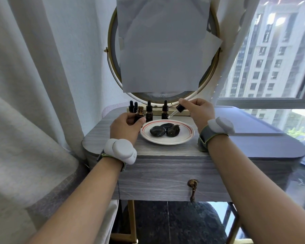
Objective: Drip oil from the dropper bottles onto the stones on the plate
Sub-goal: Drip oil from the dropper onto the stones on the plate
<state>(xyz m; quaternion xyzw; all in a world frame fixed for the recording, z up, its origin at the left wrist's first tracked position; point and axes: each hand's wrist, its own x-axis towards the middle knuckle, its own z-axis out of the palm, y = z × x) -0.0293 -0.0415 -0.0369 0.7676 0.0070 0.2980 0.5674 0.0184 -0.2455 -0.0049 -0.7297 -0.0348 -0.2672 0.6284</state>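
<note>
Three dark polished stones [165, 130] lie on a white plate with a red ring [181, 138] on the grey table. My left hand [124, 126] grips an uncapped amber dropper bottle [139, 115], upright just left of the plate. My right hand [197, 110] pinches the black cap of a dropper [180, 108]. Its glass pipette [173, 114] slants down to the left, its tip above the plate's far rim. More capped dropper bottles [149, 111] stand in a row behind the plate.
A round gold-framed mirror [113, 71], covered by sheets of paper, stands at the table's back. Curtains hang at the left. A window is at the right. The table has a drawer with a brass pull [192, 188].
</note>
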